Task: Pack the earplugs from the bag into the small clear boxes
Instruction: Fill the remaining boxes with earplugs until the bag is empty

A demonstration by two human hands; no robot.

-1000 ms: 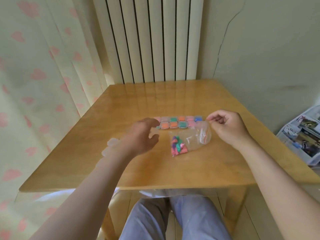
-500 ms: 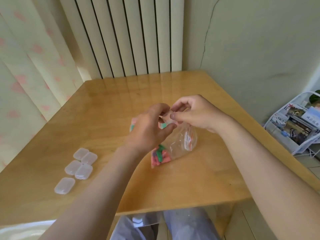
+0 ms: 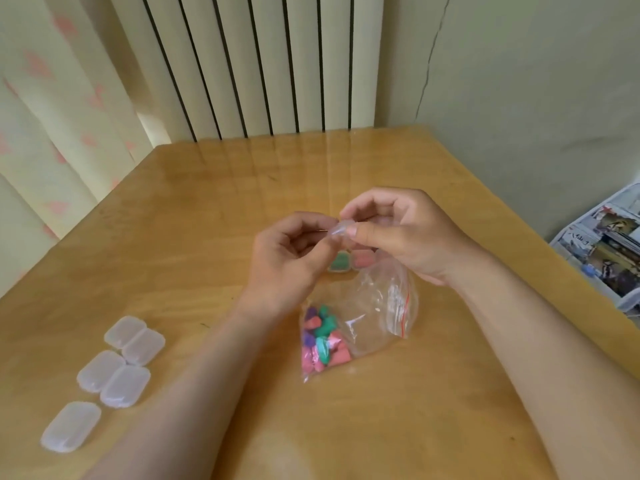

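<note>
Together left hand [image 3: 282, 261], right hand [image 3: 401, 237] pinch clear box [image 3: 337, 232].

Your left hand [image 3: 280, 258] and right hand [image 3: 398, 233] cover the boxes just beyond them: only a green-filled box [image 3: 339, 263] and a pink-filled box [image 3: 363, 259] show, in part. The clear box [image 3: 341, 231] you pinch between both hands is blurred; lid open or closed, cannot tell. The earplugs [image 3: 320, 337] in the bag [image 3: 377, 317]: too small to count. Magazine rack [image 3: 606, 251], right: cut by the edge.

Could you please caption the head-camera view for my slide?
Left hand and right hand pinch a small clear box near the earplug bag; five more boxes at left.
</note>
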